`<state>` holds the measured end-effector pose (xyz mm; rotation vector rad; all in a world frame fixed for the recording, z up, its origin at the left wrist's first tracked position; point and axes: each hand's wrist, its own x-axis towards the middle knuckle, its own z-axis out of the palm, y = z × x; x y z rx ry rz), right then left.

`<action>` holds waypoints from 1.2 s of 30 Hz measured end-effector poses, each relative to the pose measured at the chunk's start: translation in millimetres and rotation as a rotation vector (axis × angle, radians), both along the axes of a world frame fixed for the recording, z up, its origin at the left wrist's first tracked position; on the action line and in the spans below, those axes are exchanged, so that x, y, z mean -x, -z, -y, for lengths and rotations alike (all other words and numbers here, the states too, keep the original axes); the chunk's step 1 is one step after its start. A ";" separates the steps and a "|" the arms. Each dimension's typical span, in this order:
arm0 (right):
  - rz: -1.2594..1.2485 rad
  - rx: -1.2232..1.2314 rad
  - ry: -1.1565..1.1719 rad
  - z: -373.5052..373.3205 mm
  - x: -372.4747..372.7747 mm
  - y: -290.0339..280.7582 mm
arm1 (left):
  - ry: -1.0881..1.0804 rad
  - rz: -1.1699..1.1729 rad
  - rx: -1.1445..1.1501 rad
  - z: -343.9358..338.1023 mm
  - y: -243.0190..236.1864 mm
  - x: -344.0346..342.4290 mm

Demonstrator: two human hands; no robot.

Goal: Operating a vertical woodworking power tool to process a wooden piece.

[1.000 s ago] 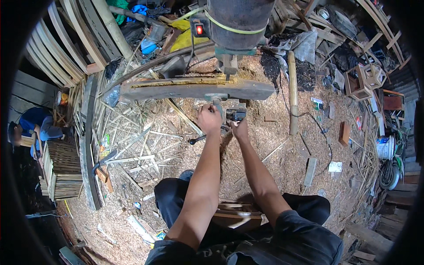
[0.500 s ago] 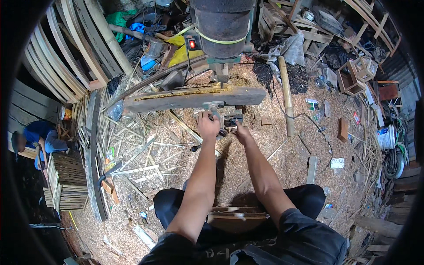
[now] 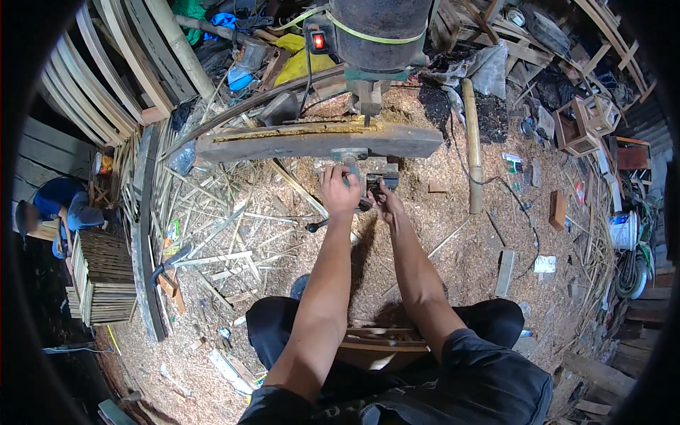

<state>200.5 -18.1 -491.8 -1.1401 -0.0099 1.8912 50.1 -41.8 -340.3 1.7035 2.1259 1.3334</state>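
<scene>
A long wooden beam [image 3: 290, 144] with a sawdust-filled groove along its top lies across the machine under its bit [image 3: 367, 120]. Below the beam, my left hand [image 3: 340, 190] is closed with curled fingers at the machine's metal handle; what lies inside the grip is mostly hidden. My right hand [image 3: 387, 204] closes around a dark part of the same handle, beside a black metal block [image 3: 383, 176]. A lever with a black knob [image 3: 312, 227] sticks out to the left beneath my left hand. The motor housing [image 3: 379, 35] hangs above, its red switch [image 3: 319, 41] lit.
Wood shavings and thin offcuts [image 3: 227, 265] litter the floor. A bamboo pole [image 3: 473, 152] lies to the right, a cable beside it. Planks [image 3: 106, 71] lean at the far left. Another person [image 3: 60, 205] sits by a stack of slats [image 3: 106, 273].
The view has shifted a little, so the machine appears higher and farther right. My left hand's fingers have loosened slightly and shifted at the handle; the right hand has changed its grip.
</scene>
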 end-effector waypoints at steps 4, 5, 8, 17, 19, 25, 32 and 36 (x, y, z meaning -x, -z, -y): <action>-0.064 -0.046 0.129 1.3 6.3 2.8 | 0.009 0.010 -0.071 -1.6 2.8 -0.2; -0.041 -0.089 0.141 2.7 9.2 4.0 | 0.010 0.024 -0.055 -0.7 3.6 -0.4; 0.809 -0.284 0.048 -1.1 24.3 6.6 | -0.005 0.023 -0.040 1.3 3.6 -1.4; 0.747 -0.477 0.129 11.4 17.6 14.7 | 0.000 -0.011 -0.060 -0.2 -1.4 -0.8; 0.158 -0.279 -0.003 16.4 6.8 11.7 | -0.002 -0.010 -0.081 1.2 -0.7 -0.9; 0.026 -0.193 0.114 17.2 12.6 1.2 | 0.005 -0.001 -0.079 -1.2 2.4 0.3; 1.322 -0.684 0.130 16.5 35.9 5.0 | -0.003 -0.012 -0.074 0.7 4.5 -1.0; 0.880 -0.572 0.189 24.3 31.0 -4.1 | -0.001 -0.006 -0.075 0.5 2.3 -1.1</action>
